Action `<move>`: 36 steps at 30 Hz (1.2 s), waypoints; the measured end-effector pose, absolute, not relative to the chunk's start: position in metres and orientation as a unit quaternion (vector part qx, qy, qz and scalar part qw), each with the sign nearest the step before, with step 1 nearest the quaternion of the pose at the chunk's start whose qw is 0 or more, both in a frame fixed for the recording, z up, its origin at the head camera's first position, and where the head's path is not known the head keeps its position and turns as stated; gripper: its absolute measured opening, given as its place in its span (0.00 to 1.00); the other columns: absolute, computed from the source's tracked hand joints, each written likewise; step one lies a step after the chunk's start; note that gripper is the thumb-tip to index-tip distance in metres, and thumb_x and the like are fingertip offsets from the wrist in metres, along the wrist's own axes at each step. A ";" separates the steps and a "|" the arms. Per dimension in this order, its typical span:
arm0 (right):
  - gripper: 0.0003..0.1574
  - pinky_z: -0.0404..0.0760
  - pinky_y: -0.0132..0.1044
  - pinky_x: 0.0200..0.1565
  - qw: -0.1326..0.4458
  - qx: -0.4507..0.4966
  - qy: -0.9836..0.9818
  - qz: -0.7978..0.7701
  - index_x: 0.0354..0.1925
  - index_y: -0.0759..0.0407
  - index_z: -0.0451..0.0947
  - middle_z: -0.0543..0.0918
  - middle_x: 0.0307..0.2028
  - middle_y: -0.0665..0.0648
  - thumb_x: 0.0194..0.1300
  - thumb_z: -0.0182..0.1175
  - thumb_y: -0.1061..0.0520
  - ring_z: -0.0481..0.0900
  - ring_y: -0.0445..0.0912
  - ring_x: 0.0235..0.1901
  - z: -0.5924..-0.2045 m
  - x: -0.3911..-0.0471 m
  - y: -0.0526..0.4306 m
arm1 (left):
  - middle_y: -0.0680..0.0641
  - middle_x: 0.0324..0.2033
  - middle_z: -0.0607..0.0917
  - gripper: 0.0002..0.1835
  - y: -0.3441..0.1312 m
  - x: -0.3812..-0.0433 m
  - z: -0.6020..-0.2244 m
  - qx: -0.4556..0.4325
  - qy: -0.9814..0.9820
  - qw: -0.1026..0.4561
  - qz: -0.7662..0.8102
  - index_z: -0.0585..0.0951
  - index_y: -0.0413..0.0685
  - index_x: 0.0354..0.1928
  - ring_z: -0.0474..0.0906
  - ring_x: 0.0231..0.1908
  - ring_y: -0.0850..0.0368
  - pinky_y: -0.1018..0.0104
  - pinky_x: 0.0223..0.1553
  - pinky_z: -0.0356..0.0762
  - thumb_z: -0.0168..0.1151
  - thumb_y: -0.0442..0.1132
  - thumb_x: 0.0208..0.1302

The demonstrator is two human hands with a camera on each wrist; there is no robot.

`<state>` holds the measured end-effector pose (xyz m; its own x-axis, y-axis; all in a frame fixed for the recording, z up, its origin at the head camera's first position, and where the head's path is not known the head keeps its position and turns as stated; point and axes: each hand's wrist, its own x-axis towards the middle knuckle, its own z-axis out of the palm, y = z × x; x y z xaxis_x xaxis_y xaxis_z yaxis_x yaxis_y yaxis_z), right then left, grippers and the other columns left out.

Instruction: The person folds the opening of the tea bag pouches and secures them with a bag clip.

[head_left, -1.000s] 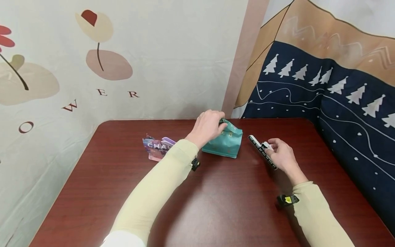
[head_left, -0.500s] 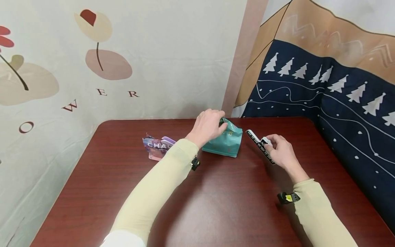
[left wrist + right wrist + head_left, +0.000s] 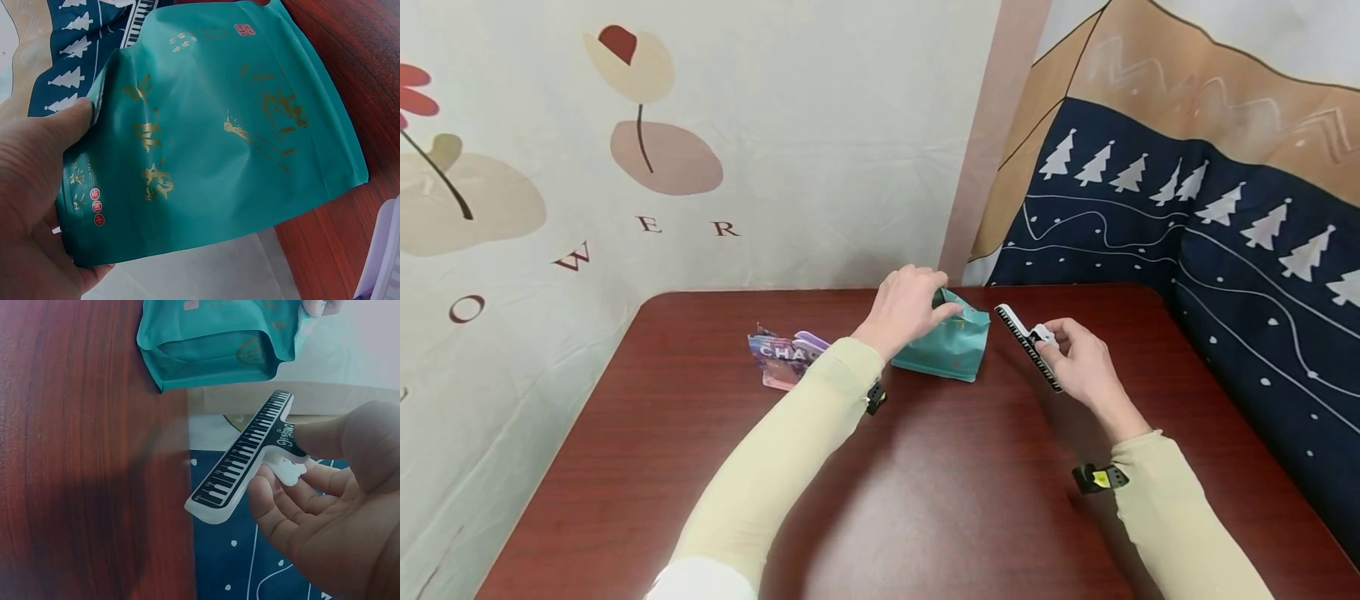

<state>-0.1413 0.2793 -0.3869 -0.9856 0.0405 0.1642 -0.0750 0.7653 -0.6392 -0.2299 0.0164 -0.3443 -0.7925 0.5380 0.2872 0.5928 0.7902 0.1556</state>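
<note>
My left hand [image 3: 901, 308] grips a teal foil pouch [image 3: 951, 346] by its top edge, and the pouch's base is near the table's back edge. In the left wrist view the thumb lies over one side of the pouch [image 3: 219, 137], which bears gold lettering; most of the fingers are hidden behind it. To the right, my right hand [image 3: 1081, 367] pinches a white bag clip [image 3: 1019, 335] with a piano-key pattern, by its handle. The long bar of the clip [image 3: 244, 456] is tilted and apart from the pouch in the right wrist view. Whether its jaws are parted cannot be told.
A small pink and purple printed packet [image 3: 777, 360] stands left of the pouch, with a lilac object [image 3: 809, 342] against it, partly hidden by my left forearm. Hanging printed cloths border the brown table [image 3: 955, 483] at the back and right.
My right hand has moved the clip slightly away from me and to the left, nearer the pouch. My left hand stays at the pouch's top, its thumb shifted a little to the right.
</note>
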 end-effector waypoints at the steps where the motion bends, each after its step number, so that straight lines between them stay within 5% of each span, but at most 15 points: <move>1: 0.19 0.78 0.48 0.42 0.087 0.011 -0.936 0.342 0.58 0.72 0.74 0.82 0.46 0.72 0.75 0.58 0.62 0.82 0.62 0.44 -0.386 -0.141 0.279 | 0.50 0.45 0.89 0.23 0.017 -0.230 -0.345 -0.302 -0.939 0.116 -0.119 0.86 0.51 0.53 0.81 0.42 0.50 0.58 0.45 0.81 0.66 0.60 0.69; 7: 0.18 0.78 0.51 0.46 0.093 0.019 -0.933 0.346 0.59 0.70 0.75 0.83 0.47 0.72 0.75 0.58 0.63 0.83 0.63 0.45 -0.383 -0.140 0.277 | 0.50 0.39 0.88 0.18 0.018 -0.230 -0.344 -0.306 -0.937 0.123 -0.116 0.87 0.52 0.49 0.79 0.37 0.50 0.57 0.42 0.79 0.67 0.57 0.69; 23: 0.16 0.76 0.35 0.38 0.140 0.034 -0.926 0.350 0.57 0.66 0.78 0.85 0.44 0.68 0.72 0.61 0.67 0.84 0.57 0.37 -0.378 -0.141 0.272 | 0.51 0.39 0.88 0.14 0.020 -0.228 -0.342 -0.304 -0.939 0.115 -0.118 0.86 0.52 0.44 0.77 0.37 0.50 0.56 0.42 0.77 0.67 0.54 0.70; 36: 0.17 0.76 0.33 0.37 0.148 0.038 -0.927 0.342 0.54 0.67 0.80 0.86 0.42 0.70 0.68 0.64 0.70 0.86 0.59 0.38 -0.379 -0.145 0.269 | 0.51 0.37 0.87 0.13 0.020 -0.226 -0.343 -0.302 -0.938 0.119 -0.122 0.86 0.53 0.43 0.76 0.37 0.51 0.58 0.40 0.75 0.67 0.53 0.70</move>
<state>-0.1452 0.2690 -0.3785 -0.9532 0.0316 0.3007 -0.1713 0.7630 -0.6233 -0.2263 0.0202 -0.3433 -0.7900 0.5370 0.2959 0.5947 0.7886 0.1565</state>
